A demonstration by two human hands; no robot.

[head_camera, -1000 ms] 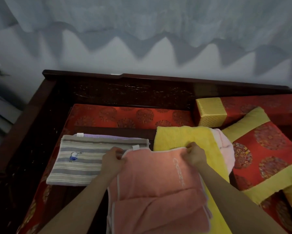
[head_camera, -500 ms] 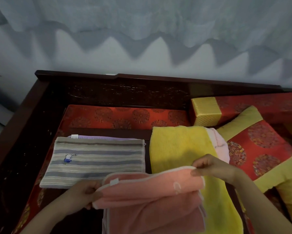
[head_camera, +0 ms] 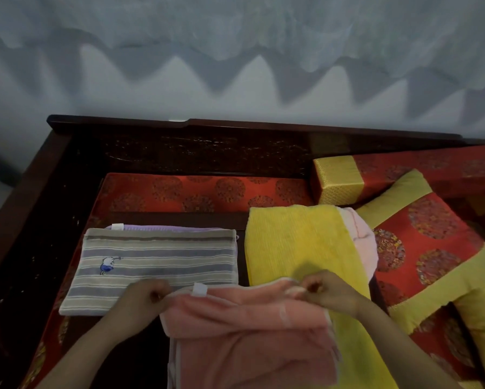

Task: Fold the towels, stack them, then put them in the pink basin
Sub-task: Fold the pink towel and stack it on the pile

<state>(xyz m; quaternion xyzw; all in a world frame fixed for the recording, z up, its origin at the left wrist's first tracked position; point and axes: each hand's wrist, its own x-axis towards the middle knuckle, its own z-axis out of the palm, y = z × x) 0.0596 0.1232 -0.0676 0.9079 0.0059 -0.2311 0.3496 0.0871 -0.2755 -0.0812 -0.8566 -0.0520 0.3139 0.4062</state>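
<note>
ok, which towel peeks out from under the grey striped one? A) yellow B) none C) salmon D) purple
D: the purple towel shows its edge along the far side of the grey striped towel, lying beneath it.

I am working in dim, cool light. The curtain [head_camera: 235, 23] is throwing a zigzag shadow across the far wall [head_camera: 151, 88]. My right hand [head_camera: 328, 293] is shading the yellow towel [head_camera: 297, 242]. The wooden frame [head_camera: 67, 192] on the left is sinking into murk, straight edges are bowing near the corners, and everything is looking soft.
</note>
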